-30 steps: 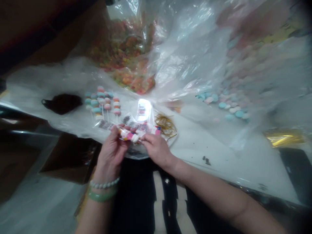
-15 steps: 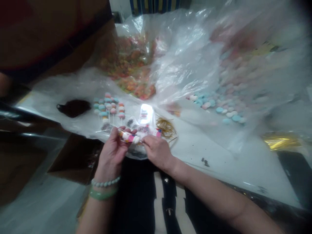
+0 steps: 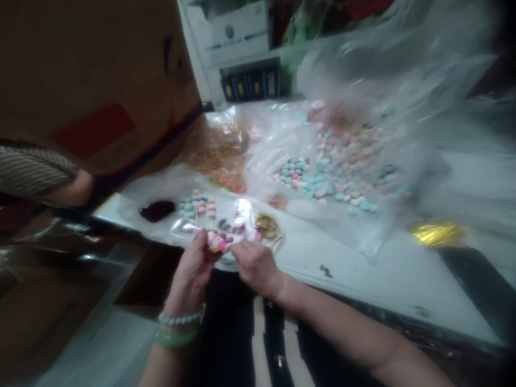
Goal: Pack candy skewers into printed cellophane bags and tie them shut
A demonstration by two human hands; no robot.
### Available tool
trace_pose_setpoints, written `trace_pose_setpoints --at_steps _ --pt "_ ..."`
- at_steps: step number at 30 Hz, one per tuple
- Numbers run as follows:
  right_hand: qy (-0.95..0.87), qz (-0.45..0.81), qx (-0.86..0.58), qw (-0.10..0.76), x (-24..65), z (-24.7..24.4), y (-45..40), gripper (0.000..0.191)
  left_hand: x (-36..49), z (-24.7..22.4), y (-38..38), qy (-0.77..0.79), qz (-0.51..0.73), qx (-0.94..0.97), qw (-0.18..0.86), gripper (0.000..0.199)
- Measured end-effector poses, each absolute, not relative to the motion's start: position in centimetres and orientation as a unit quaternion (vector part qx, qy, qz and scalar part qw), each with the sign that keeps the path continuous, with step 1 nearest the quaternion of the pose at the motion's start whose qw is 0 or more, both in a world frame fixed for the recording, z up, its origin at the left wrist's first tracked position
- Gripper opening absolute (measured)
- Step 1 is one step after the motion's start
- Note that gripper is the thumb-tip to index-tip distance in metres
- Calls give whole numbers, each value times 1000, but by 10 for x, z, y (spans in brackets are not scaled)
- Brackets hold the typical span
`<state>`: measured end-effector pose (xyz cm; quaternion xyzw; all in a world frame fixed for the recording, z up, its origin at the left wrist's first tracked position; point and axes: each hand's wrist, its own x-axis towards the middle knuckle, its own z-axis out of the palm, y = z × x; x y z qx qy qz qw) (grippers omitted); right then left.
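Note:
My left hand (image 3: 194,266) is closed around a small candy in a clear wrapper (image 3: 217,243), with pink, white and orange showing through. Its end is pinched by the fingers of my right hand (image 3: 255,266), close beside the left. Just beyond my hands lie shiny clear wrappers (image 3: 243,214), some over small dark pieces that are too blurred to name. Pastel candies on white sticks (image 3: 200,206) lie in a group on the plastic sheet. Thin gold twist ties (image 3: 266,228) are spread to the right of the wrappers.
Behind are a clear bag of orange and green candies (image 3: 223,166) and another of pastel round candies (image 3: 350,161). A dark object (image 3: 157,210) sits left; gold strips (image 3: 437,233) lie right. A large cardboard box (image 3: 92,70) and another person's striped sleeve (image 3: 36,172) occupy the left.
The view has tilted up, showing more of the shelf and the other person's arm. My hands keep hold of the wrapped candy, now drawn closer together.

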<state>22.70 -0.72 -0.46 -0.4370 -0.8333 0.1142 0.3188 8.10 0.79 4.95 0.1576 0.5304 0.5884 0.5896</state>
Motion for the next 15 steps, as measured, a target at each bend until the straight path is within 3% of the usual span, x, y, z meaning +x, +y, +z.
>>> trace_pose_setpoints --at_steps 6,15 --pt "-776 240 -455 364 233 8 -8 12 79 63 10 513 623 119 578 24" --pt "-764 288 -457 354 237 3 -5 12 78 52 19 541 591 118 586 25"
